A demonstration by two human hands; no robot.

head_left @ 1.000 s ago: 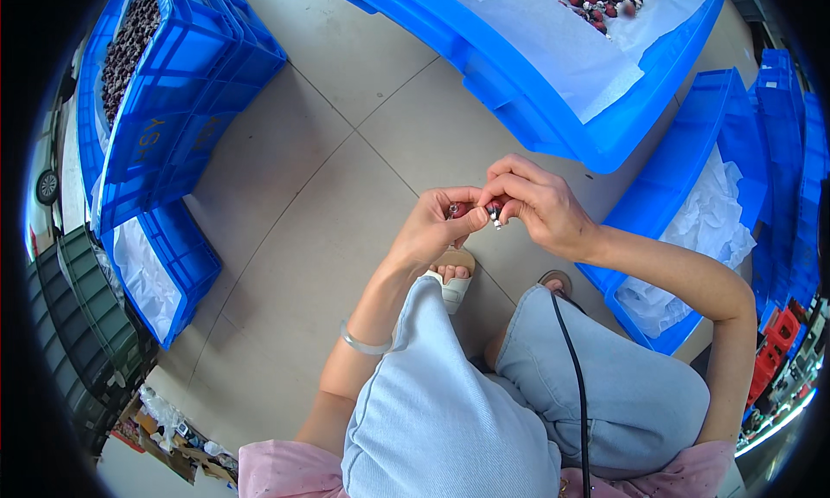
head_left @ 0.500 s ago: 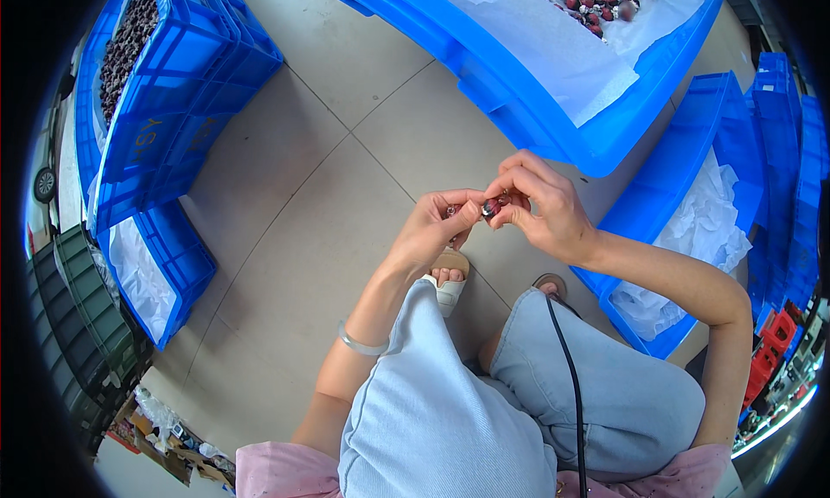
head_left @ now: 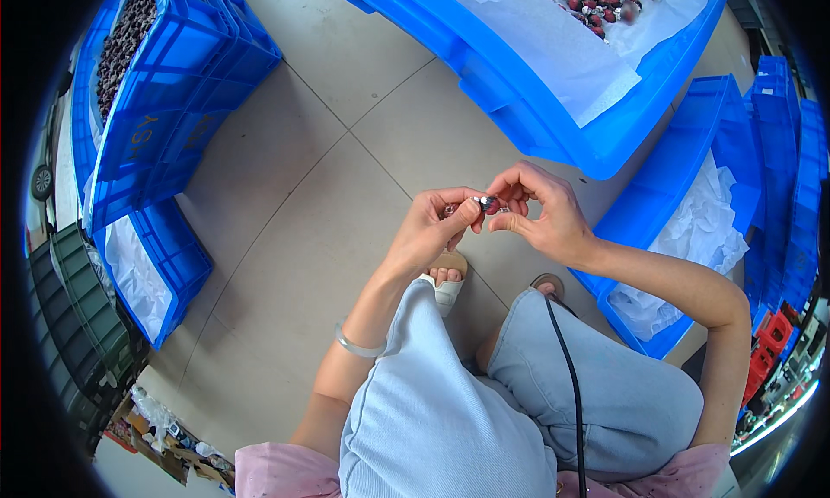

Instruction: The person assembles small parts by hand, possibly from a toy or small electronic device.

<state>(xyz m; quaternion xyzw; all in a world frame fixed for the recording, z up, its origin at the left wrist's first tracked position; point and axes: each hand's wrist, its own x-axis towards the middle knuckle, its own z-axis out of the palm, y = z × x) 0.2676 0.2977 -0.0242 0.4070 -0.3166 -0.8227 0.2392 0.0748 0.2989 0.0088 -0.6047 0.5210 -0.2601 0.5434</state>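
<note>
A small dark red and black bead-like piece with a whitish end (head_left: 489, 206) sits between my two hands, over the floor in front of my knees. My left hand (head_left: 438, 222) is closed, pinching the piece's whitish end between thumb and forefinger; more small reddish bits show among its curled fingers. My right hand (head_left: 546, 213) is curled round the other end, its fingertips at the piece and its thumb below. What its inner fingers grip is partly hidden. The piece is too small to name its kind.
A blue crate (head_left: 596, 152) lined with white paper holds many similar red pieces ahead. Blue crates (head_left: 164, 143) stand stacked at left, the upper one filled with dark pieces. Another blue crate with crumpled white paper (head_left: 692, 230) is at right. A black cord (head_left: 571, 368) crosses my leg.
My right hand has shifted slightly down, and its thumb and forefinger have spread a little. The piece has turned, showing more of its whitish end. My left hand stays about in place.
</note>
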